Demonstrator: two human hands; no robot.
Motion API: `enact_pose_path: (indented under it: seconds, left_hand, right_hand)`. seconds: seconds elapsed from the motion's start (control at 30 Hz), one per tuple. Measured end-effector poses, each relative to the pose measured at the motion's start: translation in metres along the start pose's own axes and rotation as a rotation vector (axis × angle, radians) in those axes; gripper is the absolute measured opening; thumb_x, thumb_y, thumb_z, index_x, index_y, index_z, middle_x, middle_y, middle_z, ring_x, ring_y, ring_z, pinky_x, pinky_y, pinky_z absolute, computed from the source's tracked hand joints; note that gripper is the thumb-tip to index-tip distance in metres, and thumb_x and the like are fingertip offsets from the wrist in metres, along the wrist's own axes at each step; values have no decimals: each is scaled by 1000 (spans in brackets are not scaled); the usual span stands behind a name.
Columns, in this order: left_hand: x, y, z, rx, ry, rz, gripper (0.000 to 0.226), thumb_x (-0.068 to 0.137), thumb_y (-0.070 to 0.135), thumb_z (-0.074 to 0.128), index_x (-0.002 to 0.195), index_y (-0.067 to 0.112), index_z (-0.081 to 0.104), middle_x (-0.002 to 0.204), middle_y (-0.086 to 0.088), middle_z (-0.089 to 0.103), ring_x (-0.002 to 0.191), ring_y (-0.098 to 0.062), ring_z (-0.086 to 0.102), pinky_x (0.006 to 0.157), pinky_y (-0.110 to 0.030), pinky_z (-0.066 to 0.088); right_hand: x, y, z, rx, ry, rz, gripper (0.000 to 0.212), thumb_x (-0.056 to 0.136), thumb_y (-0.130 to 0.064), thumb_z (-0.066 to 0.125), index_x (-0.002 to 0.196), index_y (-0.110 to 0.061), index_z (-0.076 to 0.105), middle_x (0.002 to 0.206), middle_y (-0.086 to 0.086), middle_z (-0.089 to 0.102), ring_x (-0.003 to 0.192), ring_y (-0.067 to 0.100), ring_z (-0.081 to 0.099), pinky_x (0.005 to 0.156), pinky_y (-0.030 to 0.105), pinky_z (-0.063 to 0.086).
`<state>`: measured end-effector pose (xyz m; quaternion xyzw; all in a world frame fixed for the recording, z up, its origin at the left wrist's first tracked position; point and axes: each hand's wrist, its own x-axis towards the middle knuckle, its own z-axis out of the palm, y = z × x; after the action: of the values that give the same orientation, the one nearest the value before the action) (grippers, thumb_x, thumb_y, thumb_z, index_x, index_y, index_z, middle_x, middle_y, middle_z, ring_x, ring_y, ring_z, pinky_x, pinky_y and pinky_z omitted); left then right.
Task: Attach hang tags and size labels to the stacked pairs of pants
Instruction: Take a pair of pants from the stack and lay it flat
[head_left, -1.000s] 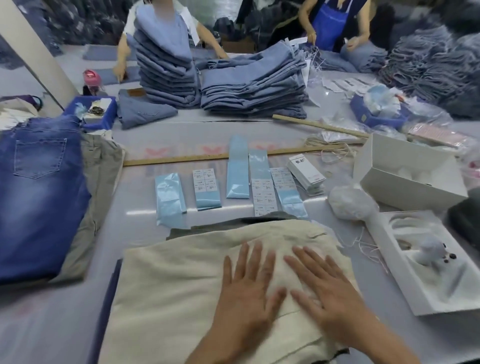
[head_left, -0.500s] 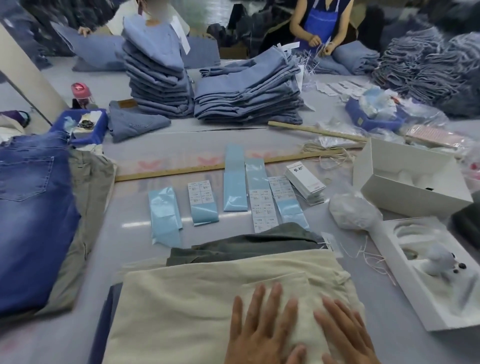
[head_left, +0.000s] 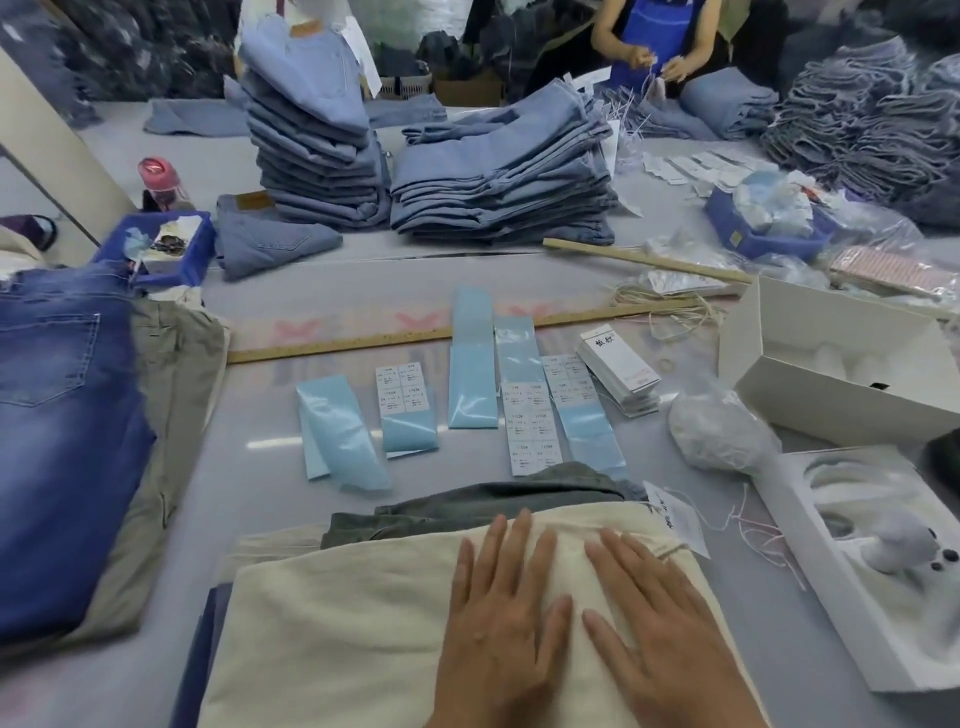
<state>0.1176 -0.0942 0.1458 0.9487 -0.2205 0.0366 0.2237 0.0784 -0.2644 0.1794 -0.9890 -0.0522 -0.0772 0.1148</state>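
Grey worktop (head_left: 249, 467): cream pants (head_left: 337, 623) under flat, empty left hand (head_left: 498, 618) and right hand (head_left: 660, 629); label strips (head_left: 470, 384), wooden ruler (head_left: 363, 343), folded denim stacks (head_left: 498, 176) behind

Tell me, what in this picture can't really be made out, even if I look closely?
Head view only:
- Print on the size label sheets: too small and blurred to read.
- Grey pants: mostly covered by the cream pants.
- Cream pants' near end: cut off by the bottom edge, partly under the left hand and right hand.
- Hang tag: its characters are blurred.
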Motion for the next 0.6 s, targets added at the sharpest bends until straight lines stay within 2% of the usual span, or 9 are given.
enact_pose_path:
  seconds: [0.1, 0.17, 0.2, 0.27, 0.4, 0.5, 0.6]
  left_hand:
    - [0, -11, 11, -39, 28, -21, 56, 93, 47, 46, 143, 23, 59, 156, 1, 46, 142, -24, 46, 109, -41, 32]
    - [1, -14, 13, -48, 58, -24, 56, 94, 47, 47, 144, 24, 57, 157, 2, 46, 143, -23, 44, 110, -42, 31]
    - [1, -14, 15, -51, 69, -23, 56, 94, 48, 47, 145, 25, 56, 157, 3, 45, 144, -22, 44, 111, -42, 31]
    - [2, -14, 16, -66, 63, -17, 56, 96, 48, 46, 147, 26, 53, 159, 4, 42, 146, -22, 41, 112, -42, 30]
    - [1, -18, 18, -125, 43, -51, 55, 100, 49, 41, 151, 29, 47, 163, 7, 34, 152, -17, 30, 117, -43, 24]
    - [-1, -18, 14, -222, 30, -71, 52, 101, 49, 41, 149, 30, 50, 164, 3, 33, 153, -16, 28, 121, -43, 20]
    - [1, -13, 11, -272, 69, -73, 48, 97, 43, 47, 137, 22, 62, 157, -3, 43, 148, -25, 39, 119, -49, 24]
  right_hand:
    - [24, 10, -9, 63, 17, -7, 45, 89, -54, 49, 113, -27, 76, 119, -8, 72, 111, 15, 64, 87, 33, 50]
    - [54, 21, -12, 205, -5, 81, 21, 94, -38, 60, 109, -32, 73, 107, -14, 71, 98, 11, 66, 82, 40, 57]
    - [73, 28, -13, 290, -19, 141, 17, 97, -32, 62, 111, -31, 72, 104, -15, 70, 93, 9, 66, 83, 41, 56]
    - [109, 41, -18, 361, -7, 231, 22, 97, -28, 64, 118, -27, 69, 105, -15, 68, 89, 3, 63, 85, 38, 55]
    - [140, 43, -25, 423, -32, 231, 27, 100, -30, 59, 125, -26, 67, 105, -19, 64, 93, -6, 60, 82, 31, 55]
    - [116, 44, -30, 505, -15, 237, 24, 98, -28, 61, 121, -29, 68, 106, -19, 66, 96, -4, 61, 78, 21, 53]
    - [67, 60, -38, 509, -1, 381, 16, 94, -26, 67, 107, -36, 68, 93, -17, 67, 87, 2, 62, 69, 17, 48]
